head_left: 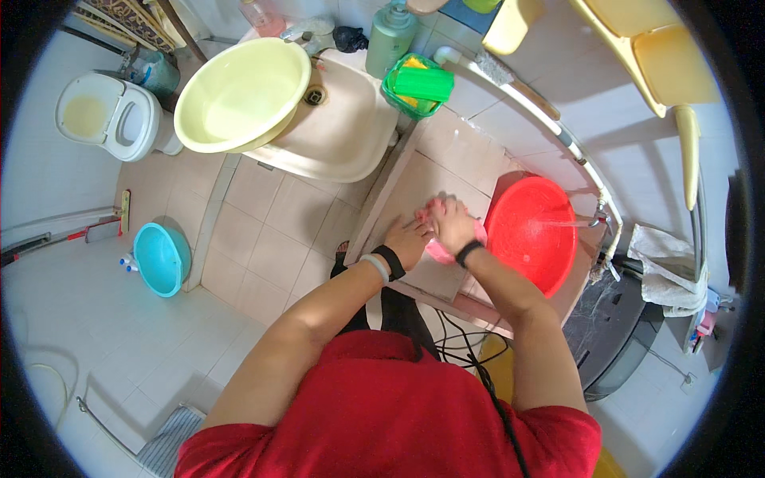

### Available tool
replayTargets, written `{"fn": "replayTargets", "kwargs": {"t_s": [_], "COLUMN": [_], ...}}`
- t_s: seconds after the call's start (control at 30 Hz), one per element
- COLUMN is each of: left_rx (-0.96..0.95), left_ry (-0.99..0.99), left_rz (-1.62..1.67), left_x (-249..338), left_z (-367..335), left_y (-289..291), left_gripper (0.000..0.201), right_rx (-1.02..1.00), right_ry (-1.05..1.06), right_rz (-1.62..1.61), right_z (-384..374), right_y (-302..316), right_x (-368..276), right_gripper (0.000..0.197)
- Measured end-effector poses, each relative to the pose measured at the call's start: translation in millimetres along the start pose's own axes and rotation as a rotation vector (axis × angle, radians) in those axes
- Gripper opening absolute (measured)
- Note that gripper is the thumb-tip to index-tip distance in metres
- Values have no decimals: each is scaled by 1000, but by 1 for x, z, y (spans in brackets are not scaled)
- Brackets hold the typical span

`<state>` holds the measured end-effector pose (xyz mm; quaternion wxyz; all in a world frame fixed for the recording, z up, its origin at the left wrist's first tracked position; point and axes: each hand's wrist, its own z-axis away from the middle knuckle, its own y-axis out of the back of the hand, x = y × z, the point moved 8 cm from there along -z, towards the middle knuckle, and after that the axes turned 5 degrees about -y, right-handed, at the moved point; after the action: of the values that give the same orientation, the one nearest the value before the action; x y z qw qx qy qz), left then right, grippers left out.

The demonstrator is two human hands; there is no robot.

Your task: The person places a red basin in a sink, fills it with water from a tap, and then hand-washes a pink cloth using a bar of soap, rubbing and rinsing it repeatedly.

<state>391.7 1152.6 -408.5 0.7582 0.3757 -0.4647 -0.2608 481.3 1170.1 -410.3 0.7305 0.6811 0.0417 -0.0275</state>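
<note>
My left hand (408, 239) and my right hand (450, 223) are pressed together on a pink cloth (443, 252) that lies on the tiled ledge (422, 179). Both hands grip the cloth, with the fingers curled into it; most of the cloth is hidden under them. A red basin (532, 235) sits just to the right of my right hand. A thin stream of water runs into it from a tap (599, 220) on the right wall.
A pale yellow basin (239, 95) rests on the white sink (343, 135) at the back. A green basket (414, 84) and a green pump bottle (390, 36) stand beside it. A toilet (107, 115) and a blue basin (162, 259) are on the left floor.
</note>
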Motion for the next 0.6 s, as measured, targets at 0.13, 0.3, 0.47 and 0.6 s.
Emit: {"fn": "replayTargets", "kwargs": {"t_s": [0.13,0.3,0.47,0.6], "left_rx": [-54,-66,-116,-57], "left_ry": [10,13,-7,54], "left_rz": [-4,-28,-50,-71], "left_x": [-7,-14,3,-1], "left_z": [-10,-4,-8,-9], "left_y": [6,-21,-6,-8], "left_gripper": [50,56,63,59], "right_rx": [-171,-119,-83,-195], "right_ry": [-98,-39,-75,-271], "right_rz": [-29,-75,36,-44], "right_z": [-58,-16,-19,-64], "right_y": [-29,-1,-27,-24], "right_x": [25,-2,20,27], "right_gripper": [28,45,36,20]}}
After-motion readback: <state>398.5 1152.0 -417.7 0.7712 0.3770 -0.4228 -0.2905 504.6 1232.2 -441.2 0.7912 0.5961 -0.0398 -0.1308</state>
